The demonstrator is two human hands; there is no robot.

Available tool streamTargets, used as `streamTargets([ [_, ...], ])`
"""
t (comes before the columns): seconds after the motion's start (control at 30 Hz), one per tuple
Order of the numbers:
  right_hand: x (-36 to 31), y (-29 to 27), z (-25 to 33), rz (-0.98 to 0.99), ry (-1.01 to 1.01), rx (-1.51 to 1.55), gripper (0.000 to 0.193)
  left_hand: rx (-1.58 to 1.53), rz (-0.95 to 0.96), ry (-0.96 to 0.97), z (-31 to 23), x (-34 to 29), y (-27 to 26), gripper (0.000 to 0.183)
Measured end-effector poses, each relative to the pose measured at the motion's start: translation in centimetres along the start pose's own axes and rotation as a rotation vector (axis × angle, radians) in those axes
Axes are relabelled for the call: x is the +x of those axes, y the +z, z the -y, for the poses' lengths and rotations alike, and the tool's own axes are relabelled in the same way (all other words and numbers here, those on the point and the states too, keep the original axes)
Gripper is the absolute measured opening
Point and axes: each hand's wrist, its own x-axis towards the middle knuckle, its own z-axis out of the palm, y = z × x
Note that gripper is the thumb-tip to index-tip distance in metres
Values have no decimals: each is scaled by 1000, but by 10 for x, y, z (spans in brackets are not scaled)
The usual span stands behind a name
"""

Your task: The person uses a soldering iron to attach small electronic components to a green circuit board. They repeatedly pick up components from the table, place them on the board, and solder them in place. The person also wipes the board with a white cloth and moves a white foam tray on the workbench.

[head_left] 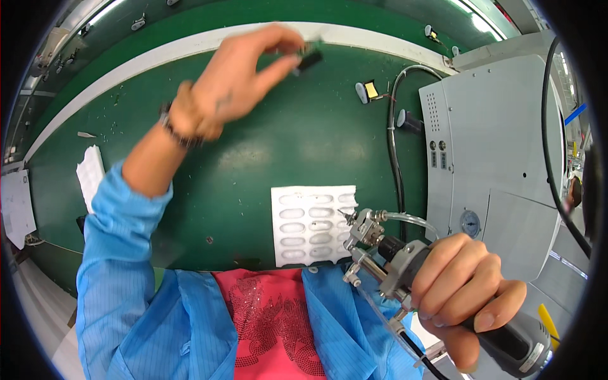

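Observation:
My left hand (237, 79) reaches over the far side of the green bench, thumb and fingers pinched on a small black and green part (310, 58), smeared by motion. At the lower right, my right hand (465, 288) is wrapped round the black body of an electric screwdriver (405, 266). Its metal head carries clear hoses, and its thin tip points left over a white molded tray (305, 227). Rows of oval pockets fill the tray, which lies near the bench's front edge. No parts can be made out in its pockets.
A grey machine cabinet (487, 158) with a round gauge stands at the right. A black cable (394, 139) runs along its left side. A small grey and yellow part (366, 92) lies on the far right of the bench. A white piece (92, 174) lies at the left.

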Motion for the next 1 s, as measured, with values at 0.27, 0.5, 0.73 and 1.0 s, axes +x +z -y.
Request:
streamTargets([
  [0.27,1,4,2,39,-8,22,38,-203,160,16,-81,-117,32,21],
  [0.5,2,8,-3,72,-20,9,39,-79,114,152,-71,-137,66,32],
  [0.73,3,14,-15,93,50,47,37,-145,-26,23,-66,-150,76,31],
  [1.0,3,20,-32,115,80,6,40,-172,-87,-100,-66,-153,81,32],
])
